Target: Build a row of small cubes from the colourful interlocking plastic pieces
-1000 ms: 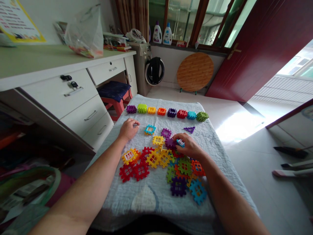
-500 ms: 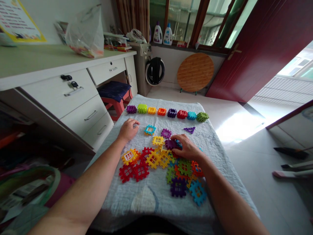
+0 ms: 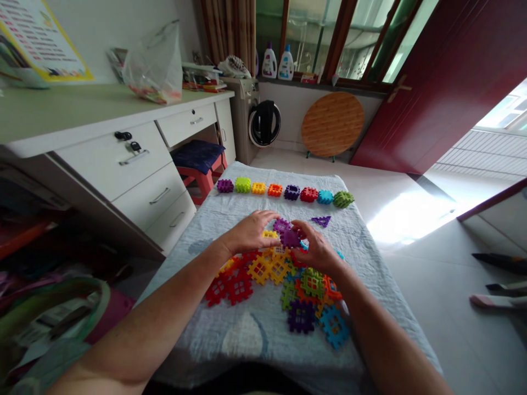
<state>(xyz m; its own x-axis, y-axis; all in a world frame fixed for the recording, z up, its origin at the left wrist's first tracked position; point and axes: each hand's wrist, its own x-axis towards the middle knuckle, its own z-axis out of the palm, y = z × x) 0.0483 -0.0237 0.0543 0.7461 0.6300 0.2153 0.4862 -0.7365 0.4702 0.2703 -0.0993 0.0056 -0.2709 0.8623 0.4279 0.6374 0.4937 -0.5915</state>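
My left hand [image 3: 249,232] has thumb and fingers spread, just left of the purple block [image 3: 290,237] at the table's middle; my right hand [image 3: 317,249] curls around its right side, but I cannot tell whether it pinches. Bare cloth [image 3: 214,334] leaves room along the near and right edges. Loose blocks [image 3: 269,269] lie between my forearms; a row of blocks [image 3: 275,190] lines the far edge. On the desk [image 3: 90,101] at left, a clear bag [image 3: 162,60] holds blurred reddish bits.

Left hand [image 3: 252,231] open, right hand [image 3: 316,248] curled at purple square piece [image 3: 290,238], loose colored pieces [image 3: 260,270] below. Eight assembled blocks [image 3: 275,190] lined up across far end of cloth-covered surface [image 3: 197,343].
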